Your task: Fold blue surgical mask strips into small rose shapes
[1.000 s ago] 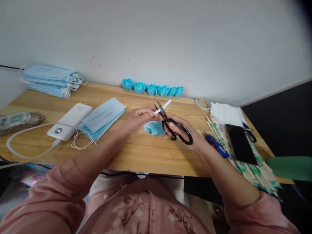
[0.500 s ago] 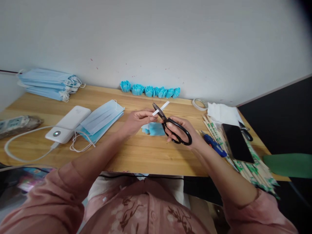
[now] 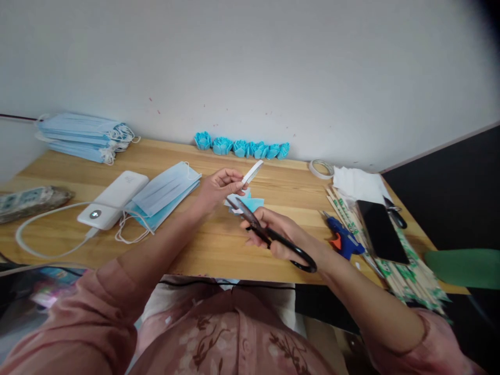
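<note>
The right hand (image 3: 283, 232) grips the scissors (image 3: 253, 221) by their handles, blades parted, apparently ready for use. Just beyond the scissors, the left hand (image 3: 223, 186), apart from the right, pinches one end of a white strip (image 3: 253, 172), perhaps to leave its length free. Right of the scissors sits a glue gun (image 3: 344, 238); behind their blades, partly hidden, lie blue pieces (image 3: 256, 203); left, masks (image 3: 166, 190); farthest beyond, blue flowers (image 3: 241, 148).

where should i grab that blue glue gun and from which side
Probably by the grip, coming from the near edge of the table: the blue glue gun seems to lie flat, grip and orange trigger toward that edge, nozzle pointing away.
</note>
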`<state>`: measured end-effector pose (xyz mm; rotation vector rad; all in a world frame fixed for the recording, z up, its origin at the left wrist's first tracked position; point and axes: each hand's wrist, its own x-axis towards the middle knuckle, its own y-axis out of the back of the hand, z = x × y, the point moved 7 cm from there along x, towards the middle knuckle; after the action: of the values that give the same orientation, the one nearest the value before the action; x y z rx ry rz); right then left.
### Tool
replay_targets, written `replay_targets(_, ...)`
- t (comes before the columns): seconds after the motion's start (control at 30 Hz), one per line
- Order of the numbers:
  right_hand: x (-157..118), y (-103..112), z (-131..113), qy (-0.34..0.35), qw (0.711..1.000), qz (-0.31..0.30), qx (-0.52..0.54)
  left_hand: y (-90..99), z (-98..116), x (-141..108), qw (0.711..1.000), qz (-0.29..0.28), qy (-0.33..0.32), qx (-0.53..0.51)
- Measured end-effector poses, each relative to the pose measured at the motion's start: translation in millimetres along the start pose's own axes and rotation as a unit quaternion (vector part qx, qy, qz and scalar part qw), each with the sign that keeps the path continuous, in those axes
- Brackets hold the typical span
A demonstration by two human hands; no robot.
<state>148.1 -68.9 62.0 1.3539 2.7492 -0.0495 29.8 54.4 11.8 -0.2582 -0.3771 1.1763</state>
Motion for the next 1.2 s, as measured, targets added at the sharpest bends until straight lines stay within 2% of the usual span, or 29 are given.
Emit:
replay_targets(0.07, -6, 9, 2, 0.002, 1.000, 0.003, -0.030, -1.8, 2, -1, 1.000, -0.008, 0.005, 0.006)
replay_targets(0.2, -15, 40, 9, -0.044, 0.995, 0.057, -0.062, -2.9, 5, -3, 1.000, -0.019, 0.005, 0.014)
replay_targets(0.3, -19, 53, 7, -0.052, 0.993, 0.082, -0.072, -4.5, 4, -3, 1.000, -0.029, 0.002, 0.012)
replay_targets(0.67, -13, 53, 4, -0.026, 0.995, 0.069, -0.062, -10.2, 5, -6, 0.998, -0.052, 0.016, 0.030)
replay_targets(1.2, -9, 57, 11, -0.051, 0.995, 0.083, -0.015, -12.0, 1, -7, 0.997, -0.076, 0.017, 0.029)
